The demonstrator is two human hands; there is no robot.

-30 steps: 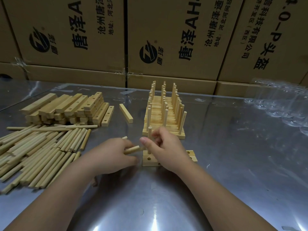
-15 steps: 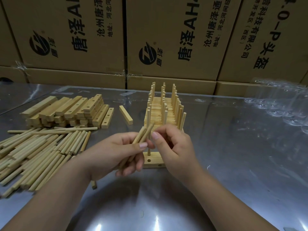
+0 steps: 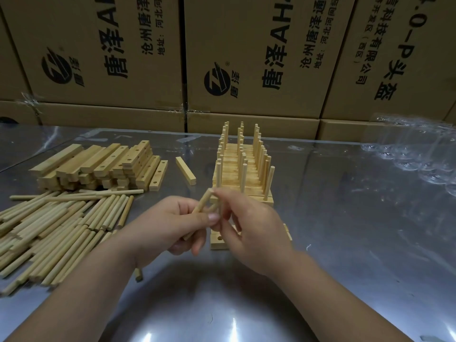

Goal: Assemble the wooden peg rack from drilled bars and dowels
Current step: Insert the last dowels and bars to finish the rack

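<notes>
- The left hand (image 3: pixel 172 223) has its fingers (image 3: pixel 197 243) curled round a held dowel (image 3: pixel 202 202), with the thumb pressed on it. The dowel slants up to the right. A second stick just beside it is mostly hidden.
- The right hand (image 3: pixel 254 230) pinches the top end of the held dowel with its fingertips (image 3: pixel 227 197); its other fingers are loosely curled.
- Both hands are just above a drilled bar (image 3: pixel 218 240) lying flat on the counter (image 3: pixel 345 255), with 1 hole showing near its left end.
- Just behind the bar stand the finished racks (image 3: pixel 243 174), packed close together, their pegs upright in 3 lines.
- Left of the racks lies 1 loose bar (image 3: pixel 185 170), then a bar pile (image 3: pixel 98 166).
- Nearer, at the left, a dowel pile (image 3: pixel 54 228) spreads across the shiny metal counter. 1 stray dowel (image 3: pixel 138 274) peeks out beside the left wrist.
- Clear plastic wrap (image 3: pixel 419 154) lies at the far right.
- Cardboard boxes (image 3: pixel 246 45) printed with Chinese text line the back.
</notes>
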